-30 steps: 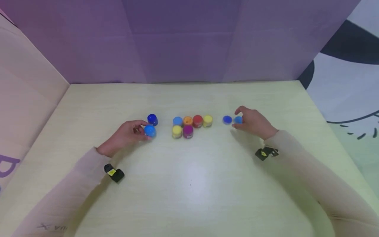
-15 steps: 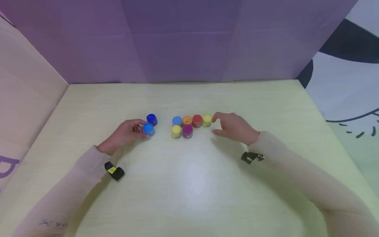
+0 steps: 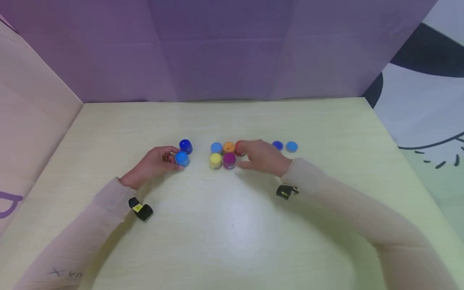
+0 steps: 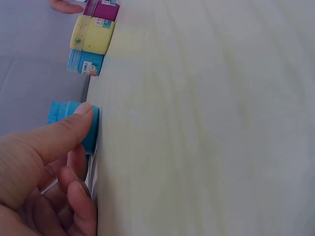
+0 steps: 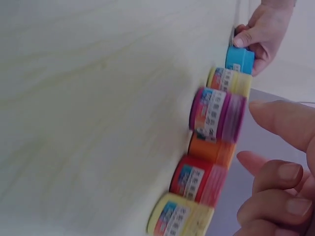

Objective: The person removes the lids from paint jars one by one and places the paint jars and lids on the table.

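Thumb and fingers of my left hand [image 3: 154,165] pinch a light blue paint jar [image 3: 182,159], which stands upright on the table; the left wrist view shows the thumb [image 4: 66,128] against its side. Just behind it stands a dark blue jar [image 3: 186,146]. My right hand [image 3: 264,157] hovers over the right end of a jar group, thumb and forefinger apart near the purple jar [image 5: 216,114] and red jar [image 3: 239,148]. It partly covers the red jar and hides the right-end yellow jar [image 5: 182,216] from the head view. No jar lies between its fingers.
In the group also stand a light blue jar [image 3: 216,148], an orange jar [image 3: 229,148] and a front yellow jar [image 3: 215,160]. Two flat lids, one dark blue [image 3: 277,145] and one light blue [image 3: 291,146], lie to the right. A purple backdrop [image 3: 224,52] rises behind the table.
My right hand has moved left from the two lids, past the right-end yellow jar, to the red and purple jars. The left hand keeps its grip on the light blue jar.
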A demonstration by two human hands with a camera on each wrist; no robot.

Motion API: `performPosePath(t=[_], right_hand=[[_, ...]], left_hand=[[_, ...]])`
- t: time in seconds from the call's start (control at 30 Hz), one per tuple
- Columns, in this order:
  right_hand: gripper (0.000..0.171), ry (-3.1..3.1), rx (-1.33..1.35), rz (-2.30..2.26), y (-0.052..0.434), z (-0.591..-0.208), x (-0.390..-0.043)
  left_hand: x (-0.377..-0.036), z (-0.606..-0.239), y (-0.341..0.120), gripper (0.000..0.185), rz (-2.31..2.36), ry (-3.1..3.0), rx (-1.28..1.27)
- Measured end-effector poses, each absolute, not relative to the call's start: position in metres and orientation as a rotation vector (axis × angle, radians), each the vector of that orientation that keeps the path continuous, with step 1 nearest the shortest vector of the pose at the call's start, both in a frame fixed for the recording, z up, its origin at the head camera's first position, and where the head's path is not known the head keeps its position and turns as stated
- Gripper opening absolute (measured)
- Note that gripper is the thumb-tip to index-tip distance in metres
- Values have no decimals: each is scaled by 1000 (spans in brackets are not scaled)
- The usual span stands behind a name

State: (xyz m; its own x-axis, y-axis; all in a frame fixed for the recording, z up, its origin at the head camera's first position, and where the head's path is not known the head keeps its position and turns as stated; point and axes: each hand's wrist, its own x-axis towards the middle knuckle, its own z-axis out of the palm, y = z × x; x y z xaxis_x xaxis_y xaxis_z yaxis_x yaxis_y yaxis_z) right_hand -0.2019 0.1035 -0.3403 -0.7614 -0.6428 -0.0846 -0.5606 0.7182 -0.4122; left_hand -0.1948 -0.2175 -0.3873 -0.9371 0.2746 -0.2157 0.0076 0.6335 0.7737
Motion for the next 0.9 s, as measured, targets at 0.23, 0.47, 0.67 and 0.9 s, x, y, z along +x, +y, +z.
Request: performPosePath(t=[0.23, 0.47, 0.67, 0.9], right_hand=[[33, 2721, -836, -479, 90, -343, -202], [37, 2745, -753, -472, 81, -345, -202], [40, 2758, -669, -500, 77, -345, -199], [36, 2783, -614, -500, 74, -348, -198]], left_hand=[[-195, -387, -218, 42, 1180, 2544, 233], [-194, -386, -217, 43, 1182, 2548, 227], [-193, -387, -219, 46, 1170, 2567, 235], [-192, -387, -220, 47, 1164, 2576, 230]])
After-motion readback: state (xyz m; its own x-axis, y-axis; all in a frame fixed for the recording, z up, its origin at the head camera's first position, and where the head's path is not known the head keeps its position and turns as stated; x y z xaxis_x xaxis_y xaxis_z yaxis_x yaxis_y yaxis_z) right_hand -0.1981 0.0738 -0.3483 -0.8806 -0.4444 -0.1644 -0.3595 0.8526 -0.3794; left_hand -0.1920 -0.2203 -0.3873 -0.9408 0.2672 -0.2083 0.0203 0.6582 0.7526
